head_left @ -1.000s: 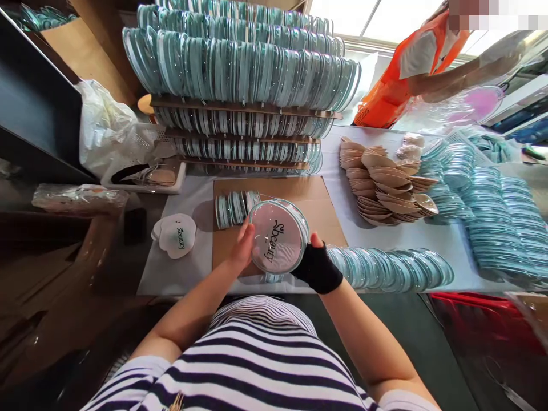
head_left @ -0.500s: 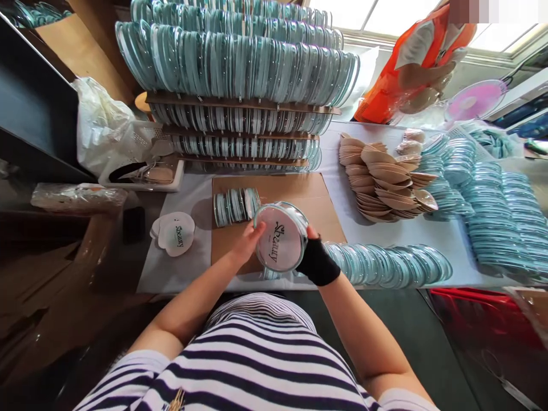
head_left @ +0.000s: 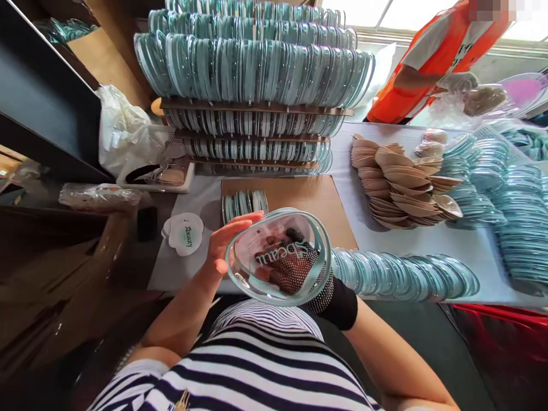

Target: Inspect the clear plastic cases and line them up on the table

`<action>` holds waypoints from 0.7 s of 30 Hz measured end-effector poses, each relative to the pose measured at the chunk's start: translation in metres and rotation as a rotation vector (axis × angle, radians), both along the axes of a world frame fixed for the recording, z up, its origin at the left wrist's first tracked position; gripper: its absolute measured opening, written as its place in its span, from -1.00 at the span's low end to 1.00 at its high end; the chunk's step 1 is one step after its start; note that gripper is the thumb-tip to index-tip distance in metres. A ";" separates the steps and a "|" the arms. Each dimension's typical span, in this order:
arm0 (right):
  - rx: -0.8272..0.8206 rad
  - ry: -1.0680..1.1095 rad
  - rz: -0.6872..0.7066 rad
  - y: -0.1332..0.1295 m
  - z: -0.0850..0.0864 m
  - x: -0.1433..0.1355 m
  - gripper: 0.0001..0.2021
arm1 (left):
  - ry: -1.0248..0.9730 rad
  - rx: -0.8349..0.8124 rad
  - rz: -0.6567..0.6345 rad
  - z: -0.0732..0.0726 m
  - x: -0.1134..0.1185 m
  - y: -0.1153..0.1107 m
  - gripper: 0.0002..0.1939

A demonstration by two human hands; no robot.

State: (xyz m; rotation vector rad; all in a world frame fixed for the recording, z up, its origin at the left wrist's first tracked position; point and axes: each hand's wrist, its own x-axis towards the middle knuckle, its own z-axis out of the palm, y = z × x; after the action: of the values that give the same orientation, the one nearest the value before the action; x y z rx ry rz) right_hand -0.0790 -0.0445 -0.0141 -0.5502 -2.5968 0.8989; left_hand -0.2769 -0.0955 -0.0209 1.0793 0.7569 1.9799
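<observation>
White tabletop (head_left: 449,242), both hands (head_left: 220,245) half-open, a clear lettered case (head_left: 276,257) in their grip.

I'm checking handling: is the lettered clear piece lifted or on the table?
Lifted: the clear piece is held between left hand, at its edge, and gloved right hand, visible through it.

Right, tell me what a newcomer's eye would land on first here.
Probably the tall rows of clear, blue-green pieces at the back of the table. Next, front and centre, the clear lettered piece, with the left hand at its edge and the gloved right hand showing through it. At upper right, a co-worker's orange garment stands out.
</observation>
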 end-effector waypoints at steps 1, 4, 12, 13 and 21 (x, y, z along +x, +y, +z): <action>0.031 -0.011 0.008 0.004 0.001 -0.001 -0.63 | 0.008 0.000 0.019 -0.003 0.001 -0.001 -0.17; 0.120 -0.080 0.060 0.016 0.001 -0.009 -0.70 | 0.070 -0.119 0.078 -0.012 0.003 0.001 -0.12; 0.039 -0.273 0.197 -0.004 -0.030 -0.040 -0.56 | 0.296 -0.985 0.047 -0.091 -0.075 0.014 -0.51; -0.026 -0.265 0.226 -0.005 -0.031 -0.034 -0.59 | 0.398 -1.079 0.018 -0.104 -0.085 0.013 -0.53; -0.392 -0.228 -0.191 0.021 -0.064 0.015 -0.67 | 0.790 -1.296 -0.247 -0.181 -0.015 0.048 -0.69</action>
State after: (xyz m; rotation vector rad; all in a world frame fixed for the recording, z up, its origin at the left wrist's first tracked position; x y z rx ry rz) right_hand -0.0639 -0.0235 -0.0780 -1.0412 -2.5085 1.3564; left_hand -0.2921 -0.0479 -0.2015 0.9535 1.8201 0.4606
